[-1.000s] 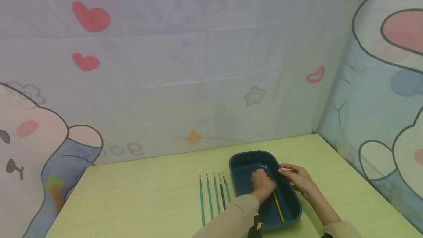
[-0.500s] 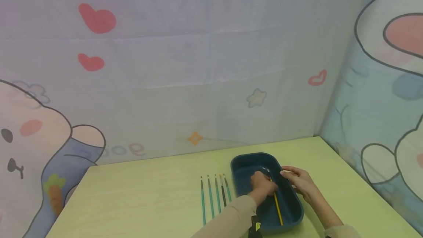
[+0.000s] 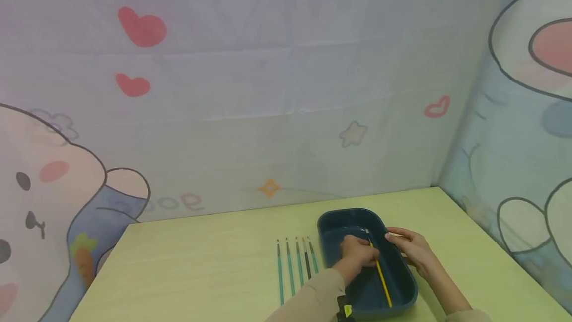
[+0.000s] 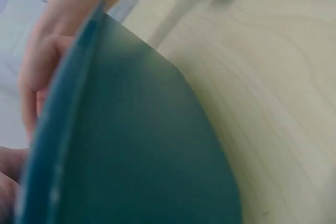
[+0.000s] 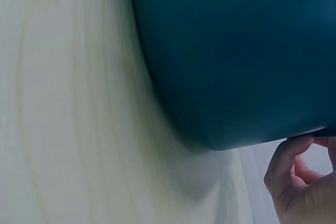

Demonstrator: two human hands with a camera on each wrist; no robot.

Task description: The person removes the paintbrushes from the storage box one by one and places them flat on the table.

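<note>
A dark blue plastic bin (image 3: 404,287) stands on the table, with a yellow paintbrush (image 3: 382,280) slanting across its floor. Inside the bin, my left hand (image 3: 357,255) has curled fingers over the brush's upper handle and seems to pinch it; the fingertips are hidden. My right hand (image 3: 413,250) grips the bin's right rim; thumb and finger also show at the edge in the right wrist view, where the bin's outer wall (image 5: 236,61) fills much of the frame. The left wrist view shows the bin wall (image 4: 142,129), with part of my left hand (image 4: 6,182) at the edge.
Several paintbrushes, mostly teal-handled (image 3: 290,267) and one dark (image 3: 307,260), lie in a row left of the bin, their near ends partly hidden by my left sleeve (image 3: 313,294). A pale wooden table (image 3: 201,262) meets a printed cloth backdrop (image 3: 223,153) behind.
The whole scene has shifted slightly right in the head view. Inside the bin, the yellow paintbrush has changed angle a little under my left hand. My right hand stays at the rim.
</note>
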